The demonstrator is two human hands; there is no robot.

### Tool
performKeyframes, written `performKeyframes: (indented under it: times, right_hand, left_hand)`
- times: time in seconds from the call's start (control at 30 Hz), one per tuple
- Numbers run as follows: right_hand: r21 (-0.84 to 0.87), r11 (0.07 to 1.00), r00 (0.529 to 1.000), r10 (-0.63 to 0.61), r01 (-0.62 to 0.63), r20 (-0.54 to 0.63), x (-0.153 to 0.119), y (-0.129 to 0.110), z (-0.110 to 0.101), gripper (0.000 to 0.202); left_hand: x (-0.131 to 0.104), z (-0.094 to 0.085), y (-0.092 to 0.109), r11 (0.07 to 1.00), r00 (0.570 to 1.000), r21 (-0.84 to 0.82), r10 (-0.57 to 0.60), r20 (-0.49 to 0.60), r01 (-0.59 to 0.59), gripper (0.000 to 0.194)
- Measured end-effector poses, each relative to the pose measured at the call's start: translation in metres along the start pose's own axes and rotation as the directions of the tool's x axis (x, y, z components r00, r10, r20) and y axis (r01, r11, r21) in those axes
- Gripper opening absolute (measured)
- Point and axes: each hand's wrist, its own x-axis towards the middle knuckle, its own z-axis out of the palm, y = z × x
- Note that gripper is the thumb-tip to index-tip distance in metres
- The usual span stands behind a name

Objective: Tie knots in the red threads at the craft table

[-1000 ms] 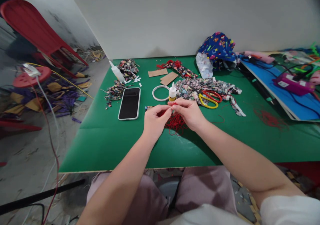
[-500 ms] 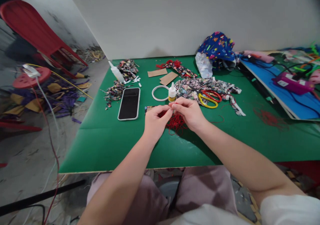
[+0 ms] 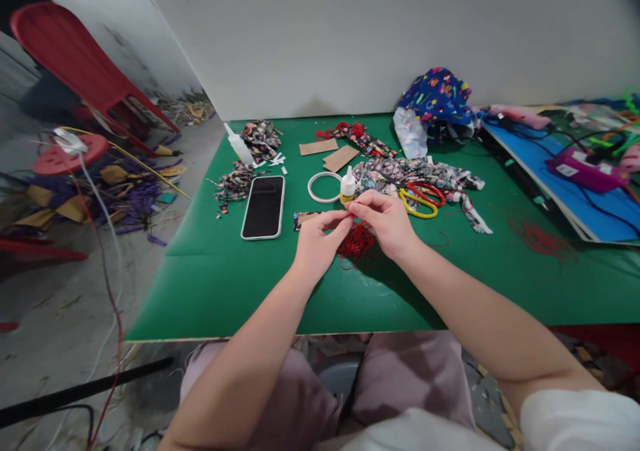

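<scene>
My left hand (image 3: 321, 241) and my right hand (image 3: 390, 225) meet fingertip to fingertip above the green table, both closed in a pinch. A bit of red thread shows at their fingertips; its exact shape is too small to make out. Below them lies a loose tangle of red thread (image 3: 358, 245), partly covered by my hands. Just behind stands a small glue bottle (image 3: 349, 181) with a white cap and yellow label. Beside it lies a white ring (image 3: 309, 188). A floral fabric strip (image 3: 303, 218) pokes out behind my left hand.
Scissors (image 3: 419, 210) with red and yellow handles rest against floral fabric strips (image 3: 383, 171). A phone (image 3: 263, 207) lies to the left, near a white bottle (image 3: 239, 145). Brown cards (image 3: 319, 147) lie behind. On the right are a blue board (image 3: 565, 177) and a purple device (image 3: 583, 169).
The camera view has shifted slightly, so the scene sits a little further right. My fingertips still meet, with the fingers slightly re-posed and more red thread showing between them.
</scene>
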Motion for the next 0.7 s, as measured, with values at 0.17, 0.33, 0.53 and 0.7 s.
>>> performKeyframes:
  times: [0.17,0.33,0.53,0.7]
  right_hand:
    - [-0.106,0.994,0.999,-0.037,0.041,0.032,0.007,-0.014,0.001,0.013]
    - [-0.216,0.971,0.981,-0.066,0.105,0.181,0.026,-0.038,0.003,0.016]
    - [-0.226,0.952,0.960,-0.152,0.207,0.237,0.048,-0.065,0.018,0.018]
    - [-0.196,0.948,0.960,-0.218,0.252,0.177,0.054,-0.070,0.020,0.016]
  left_hand:
    - [0.000,-0.003,0.005,0.993,0.998,-0.103,-0.062,0.016,0.063,0.019]
    - [0.003,-0.010,0.019,0.974,0.997,-0.214,-0.073,0.003,0.072,0.017]
    - [0.008,-0.018,0.031,0.953,0.996,-0.298,-0.074,-0.059,0.053,0.016]
    - [0.010,-0.022,0.030,0.936,0.993,-0.345,-0.103,-0.062,0.075,0.016]
